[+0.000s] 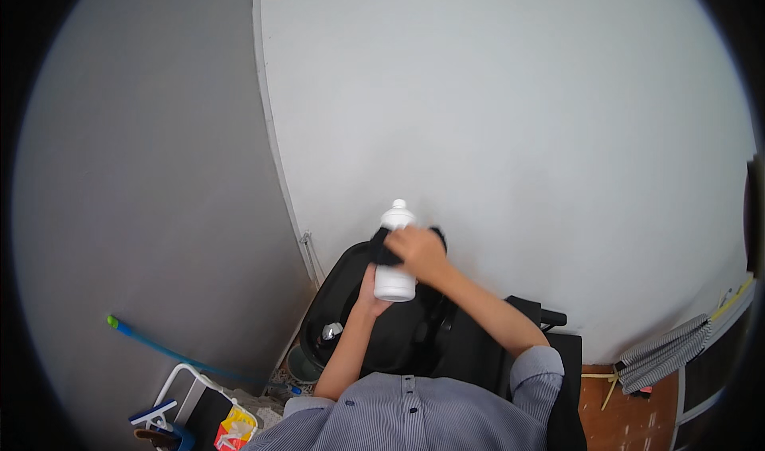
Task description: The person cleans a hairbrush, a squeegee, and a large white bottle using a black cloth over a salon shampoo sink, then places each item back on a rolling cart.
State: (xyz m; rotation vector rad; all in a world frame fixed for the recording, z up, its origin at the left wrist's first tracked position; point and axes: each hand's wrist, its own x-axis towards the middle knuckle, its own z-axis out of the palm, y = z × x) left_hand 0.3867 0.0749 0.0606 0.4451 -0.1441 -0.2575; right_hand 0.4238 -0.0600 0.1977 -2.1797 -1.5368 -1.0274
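Note:
A white plastic bottle (395,286) with a narrow cap is held up, slightly tilted, over a black basin (323,272) with a chrome fitting (331,331). My left hand (375,292) grips the bottle low down, from behind and beneath; its fingers are mostly hidden. In my right hand (418,251), slightly blurred, is a black cloth (382,248), pressed on the front of the bottle's middle. Part of the black cloth also shows beyond the right hand.
A pale wall rises behind the basin, a grey one at the left. At lower left are a blue pole (173,353), a squeegee (153,412) and a bucket (302,364). A striped cloth (666,352) hangs at the right.

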